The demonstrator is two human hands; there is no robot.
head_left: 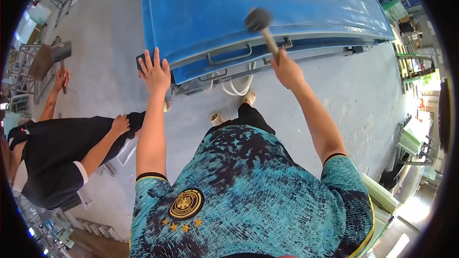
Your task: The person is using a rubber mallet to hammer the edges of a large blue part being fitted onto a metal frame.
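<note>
My right hand (288, 70) is closed around the wooden handle of a rubber mallet (258, 20). Its dark head, slightly blurred, is over the blue surface near the front edge. At the front left corner of the large blue panel (215, 5), my left hand (155, 74) lies with its fingers spread, touching a black corner piece (141, 62). Below the panel's edge runs a metal frame with a grey bar handle (229, 57) and a latch-like fitting (285, 43) close to the mallet's handle. What lies under the panel is mostly hidden.
On the left stands another person in dark clothes (57, 157), one hand (62, 79) gripping a handled tool. White hoses (239, 88) hang under the frame near my feet. Metal racks (413, 67) line the right side, and a pale green roll (380, 196) lies at the lower right.
</note>
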